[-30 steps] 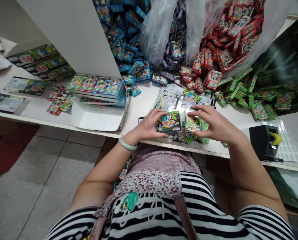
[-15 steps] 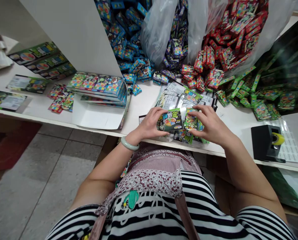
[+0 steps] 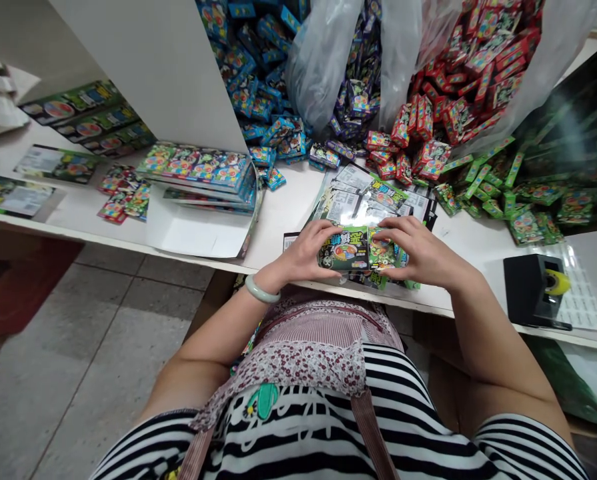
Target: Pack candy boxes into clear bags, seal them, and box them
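My left hand (image 3: 309, 255) grips the left end of a black-and-green printed packet (image 3: 347, 251), thumb along the near edge and fingers along the far edge. On its right, my right hand (image 3: 417, 256) pinches small green candy boxes (image 3: 381, 252) in the same way; how many is hidden by the fingers. The boxes' left side meets the packet's right end, or nearly so. Beneath and behind both hands lies a pile of flat printed packets (image 3: 345, 201) with a clear, shiny surface. Some of the pile is covered by my hands.
Heaps of small boxes line the back: blue (image 3: 263, 100), purple (image 3: 358, 93), red (image 3: 458, 113) and green (image 3: 483, 180). Plastic bags (image 3: 323, 67) stand among them. At left is an open carton (image 3: 193, 227) with stacked packs (image 3: 198, 167). A tape dispenser (image 3: 533, 287) sits at right.
The packet in my left hand has come level and moved slightly right, closing the gap to the green boxes in my right hand. The whole view has shifted a little.
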The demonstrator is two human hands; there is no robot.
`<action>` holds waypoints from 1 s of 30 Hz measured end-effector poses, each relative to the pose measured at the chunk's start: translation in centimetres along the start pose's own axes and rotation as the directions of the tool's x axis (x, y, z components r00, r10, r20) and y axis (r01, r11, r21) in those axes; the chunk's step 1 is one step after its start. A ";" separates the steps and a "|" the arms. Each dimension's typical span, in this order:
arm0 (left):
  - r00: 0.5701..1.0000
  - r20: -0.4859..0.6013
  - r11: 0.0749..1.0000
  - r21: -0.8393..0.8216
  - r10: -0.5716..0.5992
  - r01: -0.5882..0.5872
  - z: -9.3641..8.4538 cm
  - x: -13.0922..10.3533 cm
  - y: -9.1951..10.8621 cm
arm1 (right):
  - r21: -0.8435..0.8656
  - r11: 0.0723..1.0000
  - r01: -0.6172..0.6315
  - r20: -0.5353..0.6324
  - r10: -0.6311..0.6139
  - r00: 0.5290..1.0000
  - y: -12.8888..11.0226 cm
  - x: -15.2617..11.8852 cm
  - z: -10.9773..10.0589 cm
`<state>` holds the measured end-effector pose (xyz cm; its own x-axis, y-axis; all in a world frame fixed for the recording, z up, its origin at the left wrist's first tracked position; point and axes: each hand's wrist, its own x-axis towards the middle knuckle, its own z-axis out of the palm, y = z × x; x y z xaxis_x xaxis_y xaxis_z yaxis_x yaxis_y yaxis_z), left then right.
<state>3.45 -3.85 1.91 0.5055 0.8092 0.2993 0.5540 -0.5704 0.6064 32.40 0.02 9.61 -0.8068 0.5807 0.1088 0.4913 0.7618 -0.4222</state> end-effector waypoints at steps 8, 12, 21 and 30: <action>1.000 -0.009 1.000 0.009 0.006 -0.006 0.0 0.0 0.0 | 0.124 0.992 -0.038 -0.040 0.043 0.998 -0.1 -0.2 1.5; 1.000 0.017 1.000 0.003 0.014 -0.014 0.0 0.1 0.1 | 0.228 0.972 -0.062 -0.061 0.078 0.995 0.2 -0.2 2.7; 0.997 -0.081 1.000 0.000 -0.012 0.012 0.7 0.1 0.2 | 0.247 0.958 -0.143 -0.190 0.193 0.963 -1.1 -0.5 5.1; 0.995 -0.099 0.996 0.079 -0.031 0.039 -0.2 -0.8 -1.2 | 0.249 0.795 -0.553 -0.559 0.584 0.588 12.1 2.3 1.9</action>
<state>2.29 -3.75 1.08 0.4197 0.8367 0.3519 0.6239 -0.5475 0.5577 35.84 10.05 3.00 -0.0041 0.9472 0.3207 0.7553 0.2131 -0.6197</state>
